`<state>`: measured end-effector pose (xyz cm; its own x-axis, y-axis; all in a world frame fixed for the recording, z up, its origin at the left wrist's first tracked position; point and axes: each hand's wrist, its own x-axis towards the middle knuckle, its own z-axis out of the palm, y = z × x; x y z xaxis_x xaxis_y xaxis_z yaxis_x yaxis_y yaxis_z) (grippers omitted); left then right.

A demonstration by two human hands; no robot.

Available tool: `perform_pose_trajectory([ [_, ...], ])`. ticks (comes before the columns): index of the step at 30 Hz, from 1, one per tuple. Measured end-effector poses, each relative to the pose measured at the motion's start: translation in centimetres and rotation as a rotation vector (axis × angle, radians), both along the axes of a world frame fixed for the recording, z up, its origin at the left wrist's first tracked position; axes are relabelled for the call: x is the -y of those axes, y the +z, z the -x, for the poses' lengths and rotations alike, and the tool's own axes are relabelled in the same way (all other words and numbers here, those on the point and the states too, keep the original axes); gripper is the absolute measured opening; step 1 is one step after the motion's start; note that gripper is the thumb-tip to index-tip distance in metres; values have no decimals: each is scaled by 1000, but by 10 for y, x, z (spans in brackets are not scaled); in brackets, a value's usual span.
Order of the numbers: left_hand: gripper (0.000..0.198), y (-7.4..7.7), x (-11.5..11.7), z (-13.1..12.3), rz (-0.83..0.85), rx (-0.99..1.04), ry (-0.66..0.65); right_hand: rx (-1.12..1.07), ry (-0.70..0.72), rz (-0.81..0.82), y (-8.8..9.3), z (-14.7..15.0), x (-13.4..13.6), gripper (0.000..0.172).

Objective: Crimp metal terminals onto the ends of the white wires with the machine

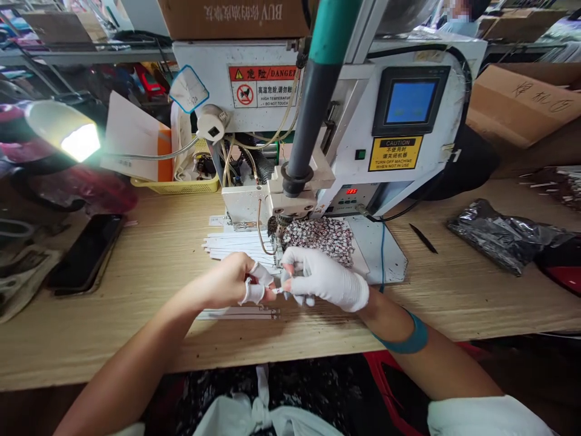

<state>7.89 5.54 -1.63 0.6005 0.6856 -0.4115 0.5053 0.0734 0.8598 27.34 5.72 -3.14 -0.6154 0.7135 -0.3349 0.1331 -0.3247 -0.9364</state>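
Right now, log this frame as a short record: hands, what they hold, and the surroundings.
Left hand: white-wrapped fingertips, pinching small white piece
Right hand: white glove, pinching the same piece
Behind hands: patterned fabric on plate of machine
Workbench: white strips, phone, black plastic bag

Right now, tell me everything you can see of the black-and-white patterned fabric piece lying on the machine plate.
The black-and-white patterned fabric piece looks like soft printed cloth with small dense motifs, too fine to read. It lies flat on the pale grey metal machine plate, its left end by the small toothed wheel. The white-gloved right hand overlaps its near edge; whether the fingers touch it cannot be told.
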Motion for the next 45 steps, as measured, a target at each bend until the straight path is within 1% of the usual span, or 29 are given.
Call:
perform_pose_trajectory([
  [3,25,1,3,5,-24,-72,-86,12,72,42,3,0,5,21],
  [5,22,-2,3,6,-95,-151,-101,116,131,-4,5,-6,1,15],
  [7,17,-9,2,4,-216,-256,-60,281,104,-170,7,-17,-9,10],
  [9,15,-19,-1,1,-361,-369,27,444,-31,-474,6,-28,-22,6],
  [10,16,-24,-2,-1,-432,-421,65,504,-73,-619,4,-32,-28,5],
  [12,16,-32,-4,-5,-534,-497,102,573,-69,-800,-1,-36,-37,9],
  [14,18,-37,-4,-8,-573,-521,92,616,-8,-880,-6,-34,-39,12],
  [17,20,-36,-4,-9,-597,-496,62,695,37,-941,-13,-27,-35,9],
  [19,21,-30,-6,-7,-613,-460,79,723,24,-970,-15,-24,-32,8],
  [21,20,-22,-8,-4,-549,-430,119,740,-18,-992,-16,-22,-32,9],
  [23,18,-16,-11,-1,-445,-396,164,789,-69,-999,-18,-21,-33,11],
  [25,20,-15,-15,2,-385,-325,182,872,-80,-984,-19,-18,-34,14],
  [27,26,-19,-18,4,-365,-237,196,939,-47,-958,-20,-14,-34,17],
  [29,28,-24,-20,6,-347,-166,203,968,-15,-943,-20,-11,-32,19],
  [32,28,-29,-22,6,-322,-114,216,986,9,-934,-19,-8,-31,21],
  [36,29,-27,-22,5,-268,-60,242,979,58,-935,-18,-7,-31,18],
  [38,30,-25,-22,4,-228,-29,254,940,34,-937,-18,-8,-32,15],
  [39,30,-24,-22,4,-204,-18,267,901,-9,-926,-18,-9,-32,14],
  [40,29,-24,-22,4,-179,-13,283,839,-67,-890,-18,-9,-33,13],
  [41,29,-24,-22,3,-157,-13,302,752,-125,-818,-18,-10,-33,12],
  [43,29,-25,-23,3,-127,-11,340,519,-214,-581,-19,-11,-35,14],
  [45,28,-26,-24,3,-127,1,351,289,-241,-331,-20,-10,-36,16],
])
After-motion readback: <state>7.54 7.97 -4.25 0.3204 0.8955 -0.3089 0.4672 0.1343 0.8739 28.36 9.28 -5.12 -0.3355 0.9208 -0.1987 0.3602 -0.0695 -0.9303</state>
